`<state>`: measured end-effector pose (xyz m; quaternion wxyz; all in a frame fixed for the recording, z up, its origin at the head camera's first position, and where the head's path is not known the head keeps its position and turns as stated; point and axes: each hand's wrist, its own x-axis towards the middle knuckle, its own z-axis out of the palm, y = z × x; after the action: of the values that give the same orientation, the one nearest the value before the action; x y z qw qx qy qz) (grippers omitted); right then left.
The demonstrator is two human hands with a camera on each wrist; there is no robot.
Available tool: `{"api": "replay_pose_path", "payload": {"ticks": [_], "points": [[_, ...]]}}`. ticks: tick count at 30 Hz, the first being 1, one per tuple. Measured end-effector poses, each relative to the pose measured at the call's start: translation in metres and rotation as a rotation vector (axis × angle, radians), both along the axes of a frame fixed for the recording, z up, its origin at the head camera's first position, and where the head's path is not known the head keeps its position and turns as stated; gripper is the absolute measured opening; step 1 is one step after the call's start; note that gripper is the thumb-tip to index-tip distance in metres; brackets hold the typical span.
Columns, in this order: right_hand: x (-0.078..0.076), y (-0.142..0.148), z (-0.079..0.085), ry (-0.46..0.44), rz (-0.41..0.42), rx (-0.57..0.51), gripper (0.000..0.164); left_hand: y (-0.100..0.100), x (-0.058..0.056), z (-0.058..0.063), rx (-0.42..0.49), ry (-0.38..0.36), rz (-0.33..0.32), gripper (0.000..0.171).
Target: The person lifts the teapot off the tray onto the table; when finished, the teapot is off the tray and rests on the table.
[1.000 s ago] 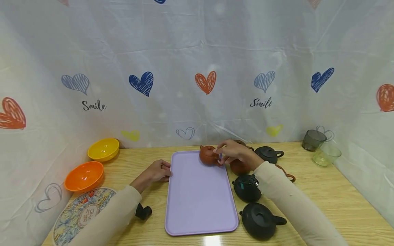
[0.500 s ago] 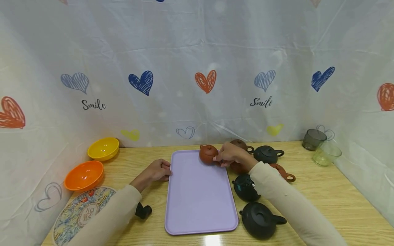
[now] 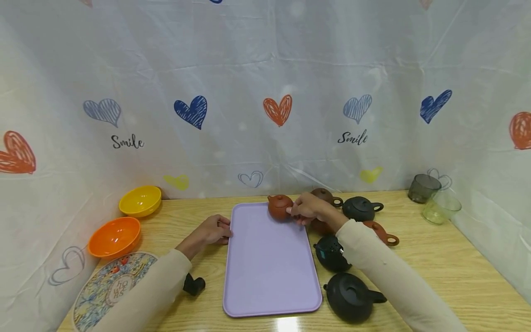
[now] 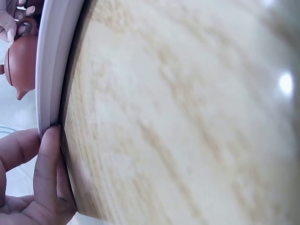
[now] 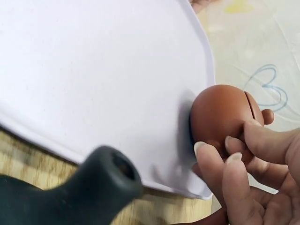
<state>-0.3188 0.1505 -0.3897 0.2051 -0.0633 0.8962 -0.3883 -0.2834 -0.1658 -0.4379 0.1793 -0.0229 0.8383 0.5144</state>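
Note:
A small reddish-brown clay teapot (image 3: 279,207) sits at the far right corner of a lilac tray (image 3: 269,267), its spout toward the left. My right hand (image 3: 308,208) pinches its handle, which the fingers mostly cover in the right wrist view. At the tray's left edge, my left hand (image 3: 213,231) grips the rim between thumb and fingers, as the left wrist view shows. Close to the right forearm stand a black teapot (image 3: 331,254) and a larger dark teapot (image 3: 349,297) with a side handle.
Behind the right arm are a brown teapot (image 3: 322,195), a black teapot (image 3: 360,209) and a reddish teapot (image 3: 375,230). Two glass cups (image 3: 424,188) stand far right. On the left lie a yellow bowl (image 3: 140,201), an orange bowl (image 3: 114,237) and a patterned round board (image 3: 118,281).
The right hand's fingers have closed on the teapot's handle, and the teapot has turned or shifted very slightly left. The left hand stays on the tray's edge.

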Motion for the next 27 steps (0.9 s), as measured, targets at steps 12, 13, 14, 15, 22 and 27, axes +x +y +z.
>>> {"api": "replay_pose_path", "payload": {"ticks": [12,13,14,15,22,27], "points": [[0.007,0.004,0.007,-0.012,-0.066,-0.149,0.023,0.0,0.0,-0.002,0.028,-0.006,0.004,0.04],[0.008,0.005,0.008,-0.014,-0.064,-0.155,0.023,0.0,0.0,-0.002,0.031,-0.007,0.005,0.04],[0.009,0.006,0.008,-0.012,-0.061,-0.159,0.023,0.0,0.0,-0.001,0.032,-0.008,0.005,0.04],[0.01,0.007,0.009,-0.01,-0.061,-0.162,0.023,0.001,0.0,-0.001,0.031,-0.008,0.006,0.04],[0.019,0.013,0.022,-0.005,-0.05,-0.189,0.026,0.001,0.002,0.0,0.021,0.001,-0.004,0.041],[0.027,0.021,0.032,0.005,-0.024,-0.225,0.027,0.001,0.002,0.0,0.02,0.007,-0.014,0.041]]}}
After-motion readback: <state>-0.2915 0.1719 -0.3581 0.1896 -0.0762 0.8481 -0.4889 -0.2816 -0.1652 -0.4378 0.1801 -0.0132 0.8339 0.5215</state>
